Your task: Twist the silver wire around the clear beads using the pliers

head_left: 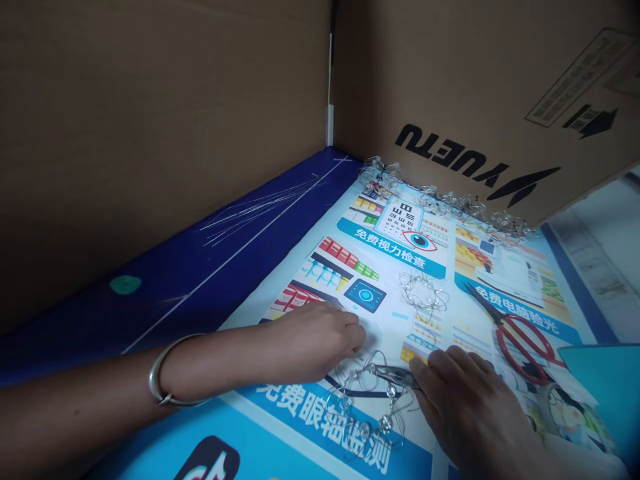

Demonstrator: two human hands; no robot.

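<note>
The wire-and-bead piece (365, 417) lies by the worktop's (210, 267) near edge, its loops loose and uneven, so unfinished, I judge. The right hand (470, 400) is closed round pliers (395, 375) that nip it. The left hand (320, 340), fingers bunched, presses at its far end; whether it pinches wire I cannot tell. A shaped cluster (424, 291) sits mid-worktop, with a row of finished ones (450, 200) along the far edge under the cardboard walls (150, 133). Open room is only between them — scissors (520, 337) lie toward the right edge.

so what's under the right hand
Metal pliers poke out from under the right hand, their tip at a beaded wire piece on the printed poster. The handles are covered.
</note>
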